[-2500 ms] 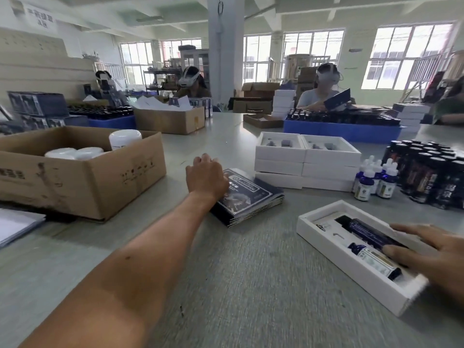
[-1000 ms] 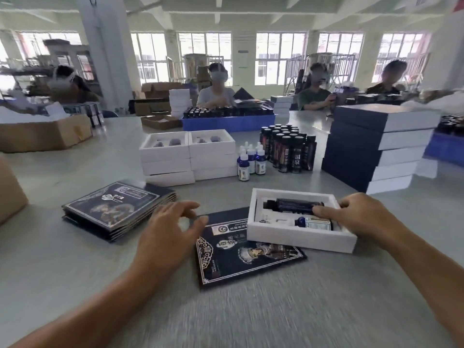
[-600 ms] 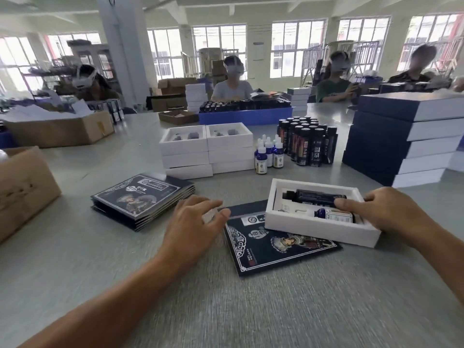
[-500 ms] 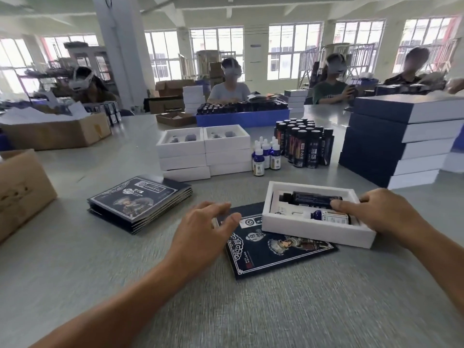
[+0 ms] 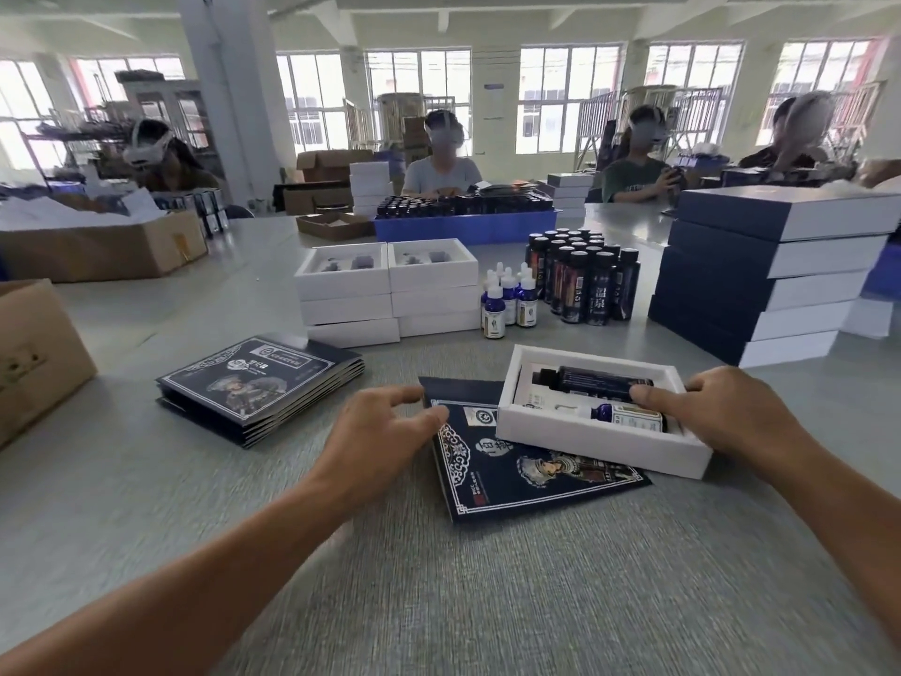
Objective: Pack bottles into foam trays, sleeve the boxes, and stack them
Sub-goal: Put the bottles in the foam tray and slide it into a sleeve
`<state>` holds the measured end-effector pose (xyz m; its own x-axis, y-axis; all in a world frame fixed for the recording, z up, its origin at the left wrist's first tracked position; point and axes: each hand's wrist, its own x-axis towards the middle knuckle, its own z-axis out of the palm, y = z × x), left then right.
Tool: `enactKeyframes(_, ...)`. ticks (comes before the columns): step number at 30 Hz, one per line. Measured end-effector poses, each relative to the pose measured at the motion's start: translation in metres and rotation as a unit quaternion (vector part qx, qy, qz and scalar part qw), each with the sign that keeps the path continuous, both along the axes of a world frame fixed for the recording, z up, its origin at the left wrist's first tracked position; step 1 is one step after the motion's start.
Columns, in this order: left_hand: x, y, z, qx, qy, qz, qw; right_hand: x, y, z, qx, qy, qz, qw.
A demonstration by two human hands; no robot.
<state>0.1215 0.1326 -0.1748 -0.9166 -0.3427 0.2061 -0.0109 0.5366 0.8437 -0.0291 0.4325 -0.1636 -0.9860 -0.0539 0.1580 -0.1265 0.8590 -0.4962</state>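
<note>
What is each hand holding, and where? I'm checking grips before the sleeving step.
Right hand holds the foam tray at its right end, forefinger over the bottles. Left hand holds nothing; it touches the flat sleeve.

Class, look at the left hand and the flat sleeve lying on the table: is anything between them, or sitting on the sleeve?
Nothing stands between the left hand and the sleeve; its fingertips are at the sleeve's left edge. But the filled tray, under the right hand, lies over the sleeve's upper right part.

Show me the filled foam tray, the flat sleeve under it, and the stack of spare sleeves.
filled foam tray (image 5: 575, 434), head view, near white wall
flat sleeve (image 5: 517, 480), head view, printed face
stack of spare sleeves (image 5: 253, 383), head view, top cover
</note>
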Motion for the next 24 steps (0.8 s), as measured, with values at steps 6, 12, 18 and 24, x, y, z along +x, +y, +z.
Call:
enactKeyframes(6, -0.015, 0.025, 0.013, 0.358, -0.039, -0.045, 0.932, 0.002, -0.001, 0.001, -0.006, 0.003, 0.006, 1.000)
enactKeyframes(12, -0.024, 0.032, 0.002, 0.393, -0.078, -0.055, 0.915, 0.010, 0.003, 0.008, -0.060, -0.007, 0.033, 0.998)
enactKeyframes(18, -0.007, -0.007, 0.005, 0.366, -0.057, 0.025, 0.929, 0.014, 0.006, 0.011, -0.165, -0.006, 0.040, 0.985)
enactKeyframes(24, 0.000, -0.032, 0.005, 0.321, -0.022, 0.083, 0.943, 0.010, 0.009, 0.021, -0.308, -0.165, 0.016, 0.937)
